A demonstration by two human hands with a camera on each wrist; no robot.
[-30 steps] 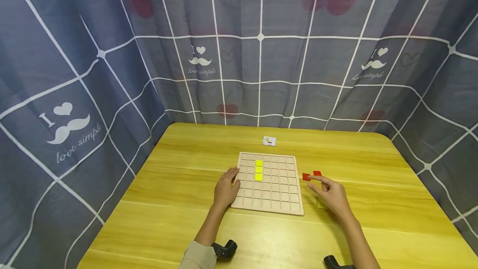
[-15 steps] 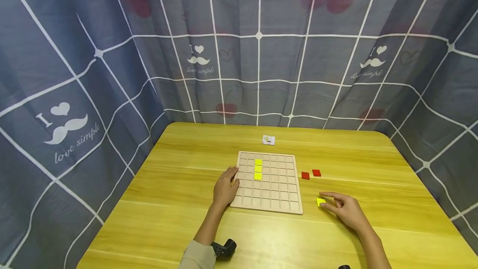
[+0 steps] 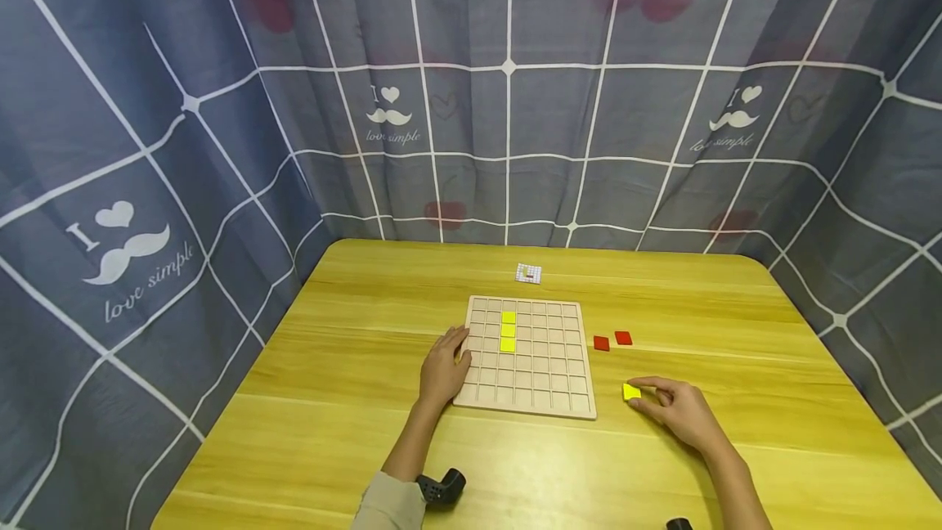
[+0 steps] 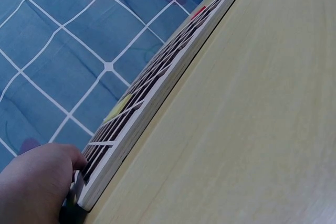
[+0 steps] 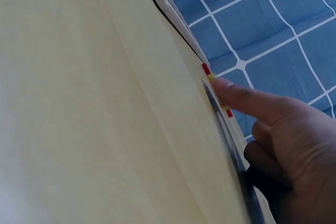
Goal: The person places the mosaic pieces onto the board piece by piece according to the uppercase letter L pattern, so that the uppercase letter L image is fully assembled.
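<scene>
A pale wooden grid board (image 3: 548, 383) lies on the table with three yellow squares (image 3: 508, 331) in one column of its cells. My left hand (image 3: 444, 370) rests on the board's left edge, thumb and fingers over the rim; the left wrist view shows this hand (image 4: 42, 182) at the board's corner. Right of the board, my right hand (image 3: 680, 414) pinches a loose yellow square (image 3: 630, 392) between thumb and finger. In the right wrist view the hand (image 5: 294, 140) mostly covers that square. Two red squares (image 3: 601, 343) (image 3: 623, 338) lie beyond it.
A small card printed with a grid pattern (image 3: 528, 273) lies behind the board on the wooden table (image 3: 331, 366). A grey-blue checked curtain (image 3: 471, 121) hangs along the table's back and sides.
My right hand has moved from beside the red squares toward the front right and now pinches the yellow square. The left hand has stayed on the board's edge.
</scene>
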